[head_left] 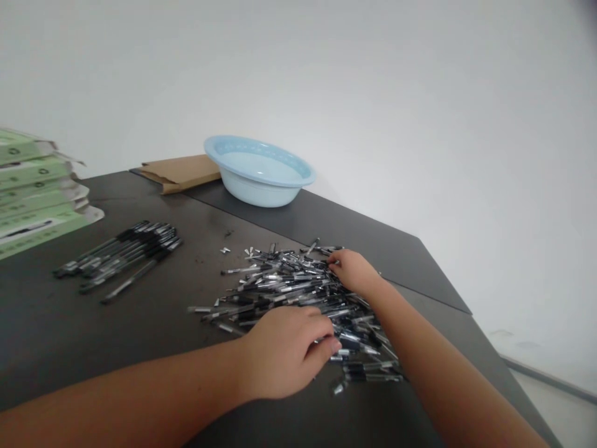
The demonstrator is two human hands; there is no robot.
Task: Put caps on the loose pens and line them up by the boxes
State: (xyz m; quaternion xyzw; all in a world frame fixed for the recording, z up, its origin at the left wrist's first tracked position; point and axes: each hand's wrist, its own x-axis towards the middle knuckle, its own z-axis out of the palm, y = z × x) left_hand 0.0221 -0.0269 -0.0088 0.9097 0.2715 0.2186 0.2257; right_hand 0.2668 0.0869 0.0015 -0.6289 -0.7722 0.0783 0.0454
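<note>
1. A pale wall (457, 99) backs the scene, rising behind a dark table (107, 336) whose seam runs slantwise across the top; the near edge is cut off below.
2. A loose pile of pens (289, 286), clear-barreled with black grips, sprawls across the middle of the table, many crossing one another; single pens are hard to pick out, and blur makes a count impossible.
3. At far left, green-and-white boxes (37, 193) stand stacked with frayed flaps, cut off by the edge of view, their small print unreadable.
4. A light-blue basin (261, 194) stands beyond the pile near the wall, its near rim hiding part of the inside.
5. The left forearm (163, 395) and right forearm (433, 354) reach in from below, both cut off; the right one blocks the pile's right side.
6. The left hand (289, 348), fingers curled and thumb apart from them, covers the pile's near edge; whether it grips anything cannot be told.
7. The right hand (354, 270) bends its fingers down at the pile's far edge, fingertips drawn together; what, if anything, they pinch is too small to tell.
8. A brown paper bag (186, 171) lies flat across the seam, one end partly hidden by the basin.
9. Left of the pile, well apart, a bunch of pens (125, 252) lies roughly side by side.
10. Small loose bits (225, 251) dot the table between bunch and pile, too blurred to identify.
</note>
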